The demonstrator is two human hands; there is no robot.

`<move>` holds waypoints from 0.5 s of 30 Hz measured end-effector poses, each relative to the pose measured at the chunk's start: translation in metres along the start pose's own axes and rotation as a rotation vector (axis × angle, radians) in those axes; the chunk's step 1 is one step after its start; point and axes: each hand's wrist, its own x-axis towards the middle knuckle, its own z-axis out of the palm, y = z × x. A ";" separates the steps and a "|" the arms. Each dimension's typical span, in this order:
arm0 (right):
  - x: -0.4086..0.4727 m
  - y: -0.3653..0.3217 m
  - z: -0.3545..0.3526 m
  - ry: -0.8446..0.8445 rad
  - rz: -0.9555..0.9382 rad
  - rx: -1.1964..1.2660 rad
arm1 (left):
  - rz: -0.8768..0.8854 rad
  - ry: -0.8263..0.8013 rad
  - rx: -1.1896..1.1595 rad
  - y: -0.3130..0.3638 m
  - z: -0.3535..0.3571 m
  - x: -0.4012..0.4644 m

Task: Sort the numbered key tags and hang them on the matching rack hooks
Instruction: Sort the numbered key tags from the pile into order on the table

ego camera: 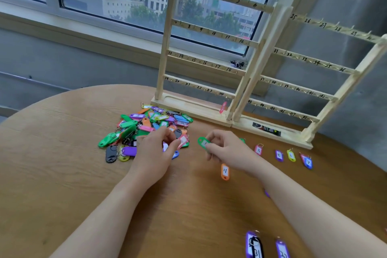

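Head view: two wooden racks [209,48] standing side by side at far edge of round wooden table [62,153], window behind. Right hand [227,148] pinching green tag [203,142]. Left hand [156,148] reaching into mixed tag pile [150,125], seemingly pinching one. Four sorted tags lying in row [291,155] right; orange tag 11 [225,171] near.

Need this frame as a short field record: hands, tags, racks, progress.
left hand: fingers curled in the tag pile, pinching a pink tag
right hand: pinches a green tag above the table
sorted row: tags 3, 5, 6, 7 laid out right of the hands; orange tag 11 nearer
near edge: two purple tags
racks: left rack numbered 1-24, right rack 25-48
progress: one pink-red tag hangs near hook 24; other hooks bare
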 end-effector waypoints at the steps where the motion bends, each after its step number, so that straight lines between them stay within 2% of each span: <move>1: -0.006 0.003 -0.001 0.010 -0.013 -0.039 | 0.007 -0.016 -0.048 0.002 0.000 0.000; 4: -0.022 0.018 -0.008 0.055 -0.028 -0.076 | 0.020 -0.070 -0.134 0.014 0.002 -0.005; 10: -0.048 0.044 -0.031 0.177 0.025 -0.006 | 0.051 -0.236 -0.103 0.030 0.013 -0.018; 15: -0.063 0.066 -0.058 0.279 0.018 -0.133 | 0.045 -0.297 -0.194 0.034 0.027 -0.021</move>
